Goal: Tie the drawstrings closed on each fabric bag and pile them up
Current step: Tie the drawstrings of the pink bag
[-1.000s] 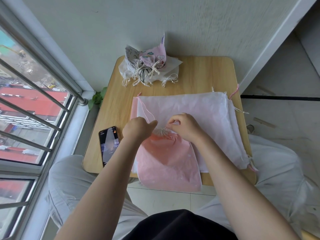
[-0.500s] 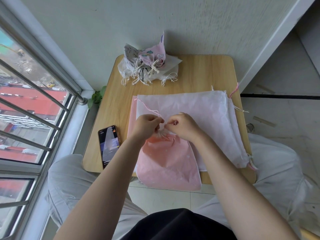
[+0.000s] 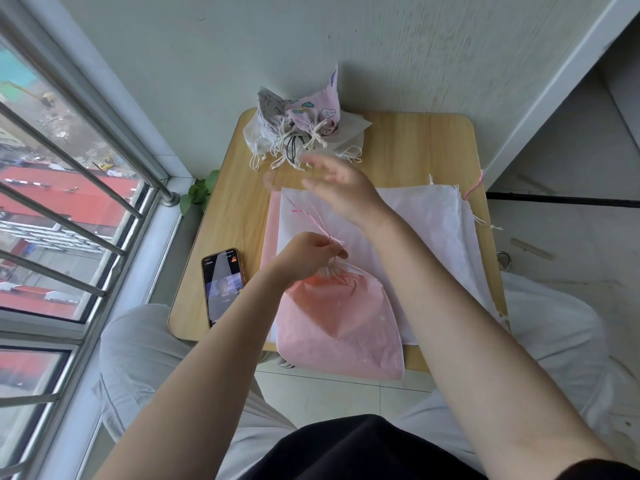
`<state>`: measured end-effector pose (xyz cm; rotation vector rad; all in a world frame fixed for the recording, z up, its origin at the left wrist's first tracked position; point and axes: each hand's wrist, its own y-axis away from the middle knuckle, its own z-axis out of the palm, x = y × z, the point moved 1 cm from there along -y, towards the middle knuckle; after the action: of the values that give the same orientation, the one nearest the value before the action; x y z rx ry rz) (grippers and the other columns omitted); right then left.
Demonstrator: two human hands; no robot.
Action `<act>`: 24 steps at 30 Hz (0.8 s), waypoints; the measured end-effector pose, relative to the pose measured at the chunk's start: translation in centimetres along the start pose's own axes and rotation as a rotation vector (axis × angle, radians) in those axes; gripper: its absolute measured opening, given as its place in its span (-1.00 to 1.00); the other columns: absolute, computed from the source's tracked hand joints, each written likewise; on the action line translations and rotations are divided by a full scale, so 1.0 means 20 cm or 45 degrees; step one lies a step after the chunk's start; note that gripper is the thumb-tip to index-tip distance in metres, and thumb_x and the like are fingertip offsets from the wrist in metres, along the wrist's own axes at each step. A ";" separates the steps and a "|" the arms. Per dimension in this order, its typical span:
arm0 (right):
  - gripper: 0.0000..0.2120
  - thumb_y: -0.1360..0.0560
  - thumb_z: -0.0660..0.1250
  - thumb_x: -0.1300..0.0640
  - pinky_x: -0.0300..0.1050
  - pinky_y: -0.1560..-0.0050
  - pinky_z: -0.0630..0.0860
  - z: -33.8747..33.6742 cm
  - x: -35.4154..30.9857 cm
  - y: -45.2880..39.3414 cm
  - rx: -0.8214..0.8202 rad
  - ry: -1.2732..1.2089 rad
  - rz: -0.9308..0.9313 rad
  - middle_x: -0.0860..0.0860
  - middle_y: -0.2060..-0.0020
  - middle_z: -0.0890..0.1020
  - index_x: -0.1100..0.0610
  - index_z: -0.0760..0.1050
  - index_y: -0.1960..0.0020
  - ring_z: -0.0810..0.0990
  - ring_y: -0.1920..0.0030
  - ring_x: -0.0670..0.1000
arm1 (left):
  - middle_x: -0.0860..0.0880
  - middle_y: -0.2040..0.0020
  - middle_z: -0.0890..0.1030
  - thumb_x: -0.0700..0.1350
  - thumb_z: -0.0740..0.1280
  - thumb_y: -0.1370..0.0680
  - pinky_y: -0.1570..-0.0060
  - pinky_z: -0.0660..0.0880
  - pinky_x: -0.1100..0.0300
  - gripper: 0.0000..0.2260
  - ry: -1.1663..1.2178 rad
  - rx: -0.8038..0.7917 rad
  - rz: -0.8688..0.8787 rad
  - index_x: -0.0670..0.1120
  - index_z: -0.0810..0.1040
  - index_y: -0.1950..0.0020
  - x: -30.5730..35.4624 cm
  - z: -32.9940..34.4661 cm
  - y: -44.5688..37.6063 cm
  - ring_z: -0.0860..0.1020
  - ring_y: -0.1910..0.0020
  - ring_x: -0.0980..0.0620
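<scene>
Left hand (image 3: 308, 252) pinching pink bag (image 3: 341, 327) at its gathered neck, right hand (image 3: 341, 192) blurred at 12 o'clock, fingers spread, holding nothing, phone (image 3: 222, 285) at 9 o'clock.

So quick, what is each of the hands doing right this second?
Left hand: pinching the gathered neck of the pink bag by its pink drawstring.
Right hand: open, fingers spread and blurred, raised above the white bags, holding nothing visible.

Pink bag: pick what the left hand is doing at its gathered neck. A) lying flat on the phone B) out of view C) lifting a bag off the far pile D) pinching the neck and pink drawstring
D: the left hand pinches the pink bag at its cinched neck, pink drawstring trailing up from the fingers.
</scene>
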<state>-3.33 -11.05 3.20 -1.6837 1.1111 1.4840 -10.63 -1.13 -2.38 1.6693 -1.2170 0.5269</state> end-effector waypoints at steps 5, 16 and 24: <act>-0.79 -0.50 0.25 0.25 -0.07 -0.09 0.55 -0.05 0.08 0.00 0.149 0.056 0.090 -0.02 0.08 0.65 0.02 0.56 -0.05 0.61 0.07 -0.03 | 0.01 0.35 0.44 -0.08 0.30 -0.60 0.40 0.32 0.38 -0.79 0.189 -0.055 -0.087 -0.11 0.71 0.05 -0.01 -0.04 -0.01 0.36 0.38 0.10; -0.84 -0.44 0.25 0.08 -0.05 0.21 0.51 -0.07 0.33 0.16 0.007 0.646 0.372 0.01 0.26 0.62 0.13 0.53 0.22 0.60 0.19 0.08 | -0.05 0.37 0.53 -0.12 0.36 -0.56 0.27 0.34 0.22 -0.76 0.409 0.034 -0.102 -0.18 0.63 0.27 -0.04 -0.04 -0.03 0.38 0.38 0.05; -0.84 -0.47 0.38 0.09 -0.16 0.26 0.43 -0.11 0.29 0.22 -0.147 0.587 0.406 -0.05 0.36 0.56 0.19 0.61 0.18 0.51 0.30 -0.07 | -0.19 0.19 0.64 -0.29 0.41 -0.51 0.30 0.55 0.30 -0.86 0.723 0.137 -0.136 -0.36 0.65 0.01 -0.03 -0.01 -0.02 0.55 0.34 0.03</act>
<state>-6.13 -16.01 -1.72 -2.0698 1.6266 1.3993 -10.49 -0.72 -2.99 1.5148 -0.6910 0.9352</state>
